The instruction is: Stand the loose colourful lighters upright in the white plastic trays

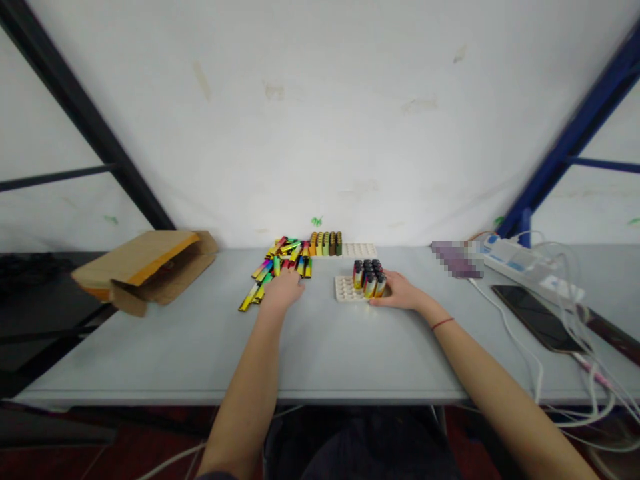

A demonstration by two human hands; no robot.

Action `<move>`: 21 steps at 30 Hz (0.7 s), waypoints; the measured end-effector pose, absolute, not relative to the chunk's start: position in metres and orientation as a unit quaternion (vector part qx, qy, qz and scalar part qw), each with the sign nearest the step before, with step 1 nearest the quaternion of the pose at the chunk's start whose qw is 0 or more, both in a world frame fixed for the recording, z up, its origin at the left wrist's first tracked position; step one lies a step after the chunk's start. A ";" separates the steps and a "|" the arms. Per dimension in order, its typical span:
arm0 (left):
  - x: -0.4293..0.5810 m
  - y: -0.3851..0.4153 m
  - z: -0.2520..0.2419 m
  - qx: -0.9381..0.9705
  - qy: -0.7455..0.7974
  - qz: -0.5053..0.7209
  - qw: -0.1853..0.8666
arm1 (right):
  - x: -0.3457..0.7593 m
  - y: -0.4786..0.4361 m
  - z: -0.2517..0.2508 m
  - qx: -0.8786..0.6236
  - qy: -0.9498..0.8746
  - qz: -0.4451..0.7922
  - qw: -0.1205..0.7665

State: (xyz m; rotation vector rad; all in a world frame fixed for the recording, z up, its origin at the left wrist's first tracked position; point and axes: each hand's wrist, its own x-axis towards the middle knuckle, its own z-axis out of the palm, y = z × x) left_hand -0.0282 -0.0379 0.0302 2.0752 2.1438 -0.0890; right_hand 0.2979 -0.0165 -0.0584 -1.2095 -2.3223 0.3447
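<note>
At the middle of the table, my left hand (284, 288) reaches onto a pile of shiny, rainbow-coloured flat strips (263, 272). Its fingertips point down among them; the palm faces away, so any grip is hidden. My right hand (400, 292) is wrapped around the right end of a white tray with round holes (345, 290), thumb at the front and fingers behind. Several lighter-like pieces with black tops (370, 277) stand upright in that tray's right part. Bare holes show on its left.
Behind, a second white tray (363, 249) holds rows of gold and green upright pieces (326, 244) against the wall. An opened cardboard box (145, 267) lies at the left. On the right are a dark phone (537, 318), a power strip (530, 267) and tangled white cables (505, 320).
</note>
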 end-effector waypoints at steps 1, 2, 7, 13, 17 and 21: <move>-0.027 -0.038 0.030 0.693 0.715 -0.035 0.081 | 0.298 -0.016 -0.058 -0.444 -0.852 0.127 0.245; -0.025 -0.038 0.030 0.693 0.715 -0.038 0.083 | 0.298 -0.016 -0.058 -0.443 -0.853 0.127 0.244; -0.026 -0.036 0.026 0.704 0.702 -0.031 0.098 | 0.297 -0.017 -0.058 -0.437 -0.855 0.125 0.251; -0.032 -0.030 0.020 0.732 0.668 -0.016 0.130 | 0.297 -0.017 -0.058 -0.441 -0.855 0.125 0.243; -0.028 -0.023 0.014 0.743 0.643 0.088 0.163 | 0.297 -0.017 -0.058 -0.448 -0.854 0.123 0.235; -0.020 -0.012 0.007 0.694 0.633 0.256 0.230 | 0.298 -0.017 -0.060 -0.454 -0.850 0.119 0.240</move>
